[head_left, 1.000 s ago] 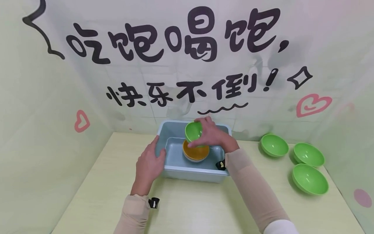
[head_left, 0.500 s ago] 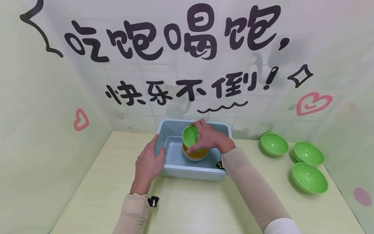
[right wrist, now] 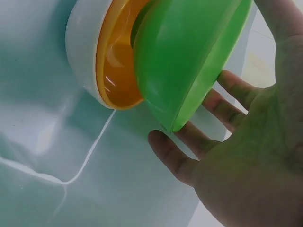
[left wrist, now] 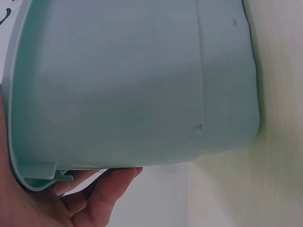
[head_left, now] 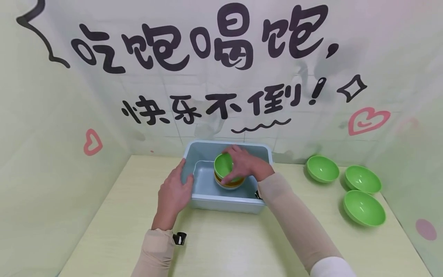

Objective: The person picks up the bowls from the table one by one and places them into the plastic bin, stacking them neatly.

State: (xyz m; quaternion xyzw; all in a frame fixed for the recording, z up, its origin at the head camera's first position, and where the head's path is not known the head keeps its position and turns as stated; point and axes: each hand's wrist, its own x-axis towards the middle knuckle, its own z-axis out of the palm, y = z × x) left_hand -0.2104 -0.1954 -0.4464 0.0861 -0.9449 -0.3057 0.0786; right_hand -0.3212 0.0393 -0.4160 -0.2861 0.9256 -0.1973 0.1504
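My right hand (head_left: 242, 164) holds a small green bowl (head_left: 222, 165) by its rim, thumb on the near side and fingers on the far side. The bowl is tilted, its underside inside the mouth of an orange bowl (right wrist: 118, 71), as the right wrist view shows. White (right wrist: 84, 52) shows around the orange bowl's outside. That stack stands in a light blue plastic basin (head_left: 228, 200). At the basin's left end, my left hand (head_left: 173, 192) grips the rim. Its fingers (left wrist: 106, 194) curl under the rim in the left wrist view.
On the right of the pale table (head_left: 228, 242) stand three more green bowls: one at the back (head_left: 322, 169), one farther right (head_left: 362, 179) and one nearer bowl (head_left: 364, 208). A printed wall sheet (head_left: 152, 92) rises close behind the basin.
The right hand has brought the green bowl down and slightly left, into the orange bowl's mouth. The left hand keeps its hold on the basin. The head view has shifted slightly.
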